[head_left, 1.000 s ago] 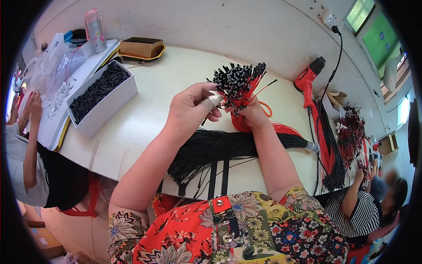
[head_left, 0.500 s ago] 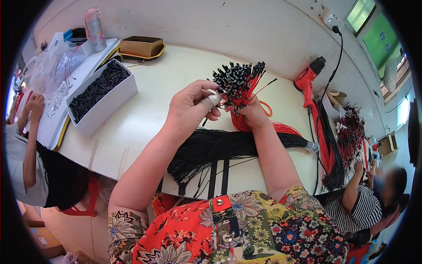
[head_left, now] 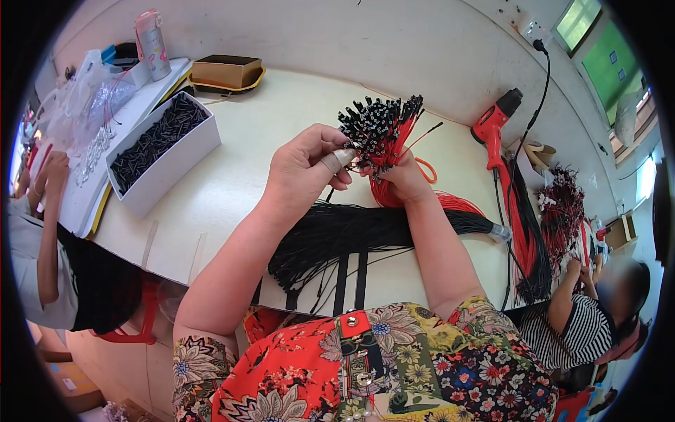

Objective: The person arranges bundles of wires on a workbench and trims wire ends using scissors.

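Observation:
My right hand [head_left: 402,177] is closed around a thick bundle of red wires [head_left: 385,193], held upright above the table. Short black sleeves [head_left: 380,126] cap the wire ends, packed together at the top. One capped wire sticks out to the right. At the bundle's left edge, my left hand [head_left: 309,165] is closed, thumb and forefinger pinched together, with a whitish wrap on the thumb. A short black tube [head_left: 330,195] pokes out below its fingers; the pinch point itself is partly hidden. Beneath my forearms lies a long bundle of black wires [head_left: 344,235].
A white box [head_left: 172,169] of short black tubes stands at left. Behind are a gold tray [head_left: 226,72] and a bottle [head_left: 152,46]. A red heat gun [head_left: 494,126] leans against the wall at right, near hanging wires [head_left: 524,225]. People sit at both sides.
My hands and the red wire bundle stay almost in place, with only slight finger movement. At right, the other person's hands and head have shifted a little.

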Action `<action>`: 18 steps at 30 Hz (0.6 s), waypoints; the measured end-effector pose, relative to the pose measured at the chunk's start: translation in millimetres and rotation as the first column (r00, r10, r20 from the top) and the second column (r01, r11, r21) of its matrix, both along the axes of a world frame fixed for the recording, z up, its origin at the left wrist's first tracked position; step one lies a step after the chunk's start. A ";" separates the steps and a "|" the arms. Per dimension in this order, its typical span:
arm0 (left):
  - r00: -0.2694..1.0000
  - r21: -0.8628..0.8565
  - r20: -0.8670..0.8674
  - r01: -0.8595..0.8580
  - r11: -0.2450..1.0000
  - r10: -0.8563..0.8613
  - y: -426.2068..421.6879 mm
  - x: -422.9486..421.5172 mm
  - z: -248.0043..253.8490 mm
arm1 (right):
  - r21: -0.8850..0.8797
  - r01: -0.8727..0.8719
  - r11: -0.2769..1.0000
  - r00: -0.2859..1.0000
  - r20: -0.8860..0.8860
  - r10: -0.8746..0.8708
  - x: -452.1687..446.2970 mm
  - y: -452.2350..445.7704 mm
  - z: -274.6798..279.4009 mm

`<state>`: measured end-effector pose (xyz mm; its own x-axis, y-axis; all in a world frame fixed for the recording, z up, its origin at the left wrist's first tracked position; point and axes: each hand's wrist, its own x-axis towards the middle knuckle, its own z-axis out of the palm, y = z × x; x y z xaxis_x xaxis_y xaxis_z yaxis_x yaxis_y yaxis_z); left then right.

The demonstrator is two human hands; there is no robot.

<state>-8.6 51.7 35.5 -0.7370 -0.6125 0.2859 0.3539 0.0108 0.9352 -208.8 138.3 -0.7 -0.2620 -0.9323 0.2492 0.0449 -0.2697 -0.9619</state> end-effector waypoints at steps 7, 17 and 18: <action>0.999 -0.030 -0.019 -0.046 0.998 0.046 0.2 -0.5 -0.4 | 0.022 0.017 1.000 1.000 -0.015 -0.017 -0.4 -0.7 -1.0; 0.993 -0.015 0.022 -0.113 0.994 0.113 -0.8 1.2 1.1 | 0.057 0.028 0.998 0.999 -0.027 -0.027 -2.2 -0.9 -1.1; 0.993 -0.016 0.026 -0.112 0.994 0.113 -1.4 1.6 0.4 | 0.080 0.044 0.996 0.998 -0.044 -0.040 -3.4 -1.5 -1.4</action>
